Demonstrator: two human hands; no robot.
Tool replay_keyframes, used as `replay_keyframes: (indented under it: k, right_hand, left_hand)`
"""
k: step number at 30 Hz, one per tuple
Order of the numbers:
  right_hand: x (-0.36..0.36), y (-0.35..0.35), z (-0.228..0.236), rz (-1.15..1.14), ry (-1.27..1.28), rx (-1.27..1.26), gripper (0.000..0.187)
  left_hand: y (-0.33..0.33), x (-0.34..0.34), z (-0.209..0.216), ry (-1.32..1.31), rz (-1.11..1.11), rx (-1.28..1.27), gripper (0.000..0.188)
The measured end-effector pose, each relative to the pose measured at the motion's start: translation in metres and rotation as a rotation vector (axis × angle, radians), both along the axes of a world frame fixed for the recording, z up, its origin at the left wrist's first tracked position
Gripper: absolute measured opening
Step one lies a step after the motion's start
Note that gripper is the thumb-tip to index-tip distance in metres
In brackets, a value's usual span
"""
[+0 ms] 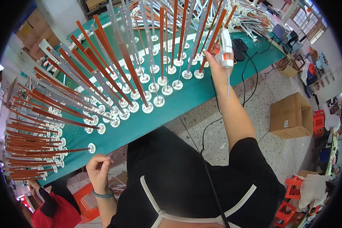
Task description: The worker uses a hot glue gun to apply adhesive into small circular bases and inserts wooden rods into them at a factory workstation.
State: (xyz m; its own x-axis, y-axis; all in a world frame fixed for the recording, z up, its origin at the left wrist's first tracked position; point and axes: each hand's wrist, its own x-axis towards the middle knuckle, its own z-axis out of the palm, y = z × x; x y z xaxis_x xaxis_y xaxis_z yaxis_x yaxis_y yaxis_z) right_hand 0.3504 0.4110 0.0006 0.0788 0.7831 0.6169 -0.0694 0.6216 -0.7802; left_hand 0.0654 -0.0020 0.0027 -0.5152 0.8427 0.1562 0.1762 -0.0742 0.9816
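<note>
In my right hand (216,62) is a white and green hot glue gun (226,47), gripped at the table's far right side. A translucent glue stick (228,83) sticks out of its rear end, over my forearm. My left hand (98,171) hovers just off the table's near edge, its fingers curled in and nothing visible in them. Close to it stands a red-brown strip on a round white base (91,148). Rows of similar upright strips, red-brown (131,72) and grey (109,83), each on a round white base (148,108), crowd the green table (167,114).
Loose strips (250,19) lie heaped at the back. A black cable (256,72) hangs off the table beside my right arm. An open cardboard box (290,116) sits on the floor at right. Someone in a red top (59,212) is at lower left, near a red stool (85,203).
</note>
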Motion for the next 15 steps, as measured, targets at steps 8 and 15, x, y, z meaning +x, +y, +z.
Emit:
replay_keyframes:
  k: [8,15]
  right_hand:
    - [0.010,-0.021,0.008,-0.079,0.014,-0.073,0.037]
    - [0.054,-0.067,0.034,-0.130,0.122,-0.068,0.023]
  left_hand:
    - [-0.003,-0.006,-0.024,0.017,-0.074,-0.087,0.008]
    - [-0.050,-0.039,-0.123,-0.186,-0.134,-0.472,0.023]
